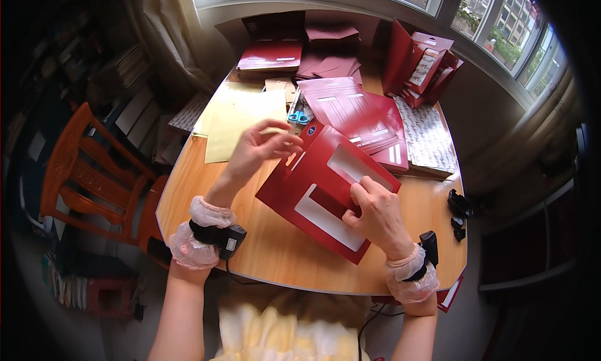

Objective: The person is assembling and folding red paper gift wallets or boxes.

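Observation:
A dark red cardboard sleeve with two long pale windows lies tilted on the wooden table before me. My right hand is closed at its right part, with thumb and curled fingers around the strip between the windows; the fingertips are partly hidden. Over the sleeve's upper left corner hovers my left hand, its fingers loosely bent and apart, with nothing visible in them. Just beyond that corner lie scissors with blue handles. More flat red sleeves overlap behind the one I hold.
Yellow paper sheets lie at the left of the table. Stacked red card fills the far side. Folded red boxes stand far right, above a stack of patterned paper. Small black objects sit by the right edge; a wooden chair stands left.

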Tool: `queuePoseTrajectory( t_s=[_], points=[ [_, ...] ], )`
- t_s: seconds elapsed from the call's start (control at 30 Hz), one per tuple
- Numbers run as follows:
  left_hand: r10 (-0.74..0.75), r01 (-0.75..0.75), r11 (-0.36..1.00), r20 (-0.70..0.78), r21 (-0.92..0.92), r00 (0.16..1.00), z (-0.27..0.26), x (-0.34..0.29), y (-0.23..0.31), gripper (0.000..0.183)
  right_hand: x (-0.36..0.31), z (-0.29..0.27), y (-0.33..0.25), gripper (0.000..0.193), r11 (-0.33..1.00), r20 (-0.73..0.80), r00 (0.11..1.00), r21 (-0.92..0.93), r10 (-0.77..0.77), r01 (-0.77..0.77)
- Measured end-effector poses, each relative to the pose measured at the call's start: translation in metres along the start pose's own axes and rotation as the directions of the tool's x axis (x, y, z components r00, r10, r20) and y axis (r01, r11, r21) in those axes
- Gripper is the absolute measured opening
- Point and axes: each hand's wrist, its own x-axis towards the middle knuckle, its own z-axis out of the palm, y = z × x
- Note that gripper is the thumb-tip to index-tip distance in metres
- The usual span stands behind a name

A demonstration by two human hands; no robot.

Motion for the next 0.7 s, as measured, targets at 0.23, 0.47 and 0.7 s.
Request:
queuePoseTrajectory(
  t_s=[0.23, 0.47, 0.7],
  points=[
    [0.019, -0.014, 0.979, 0.022, -0.203, 1.0, 0.0, 0.012, -0.035, 0.055, -0.006, -0.006, 0.015, 0.029, 0.97, -0.351, 0.904, 0.073, 0.244, -0.233],
    [-0.224, 0.219, 0.974, 0.108, 0.061, 0.969, 0.037, -0.009, -0.03, 0.044, -0.001, 0.008, 0.007, 0.028, 0.967, -0.287, 0.926, 0.004, 0.246, -0.255],
    [-0.258, 0.263, 0.965, 0.161, -0.008, 0.953, 0.036, -0.008, -0.037, 0.05, -0.001, 0.022, 0.003, 0.029, 0.982, -0.194, 0.964, -0.012, 0.182, -0.188]
  ],
)
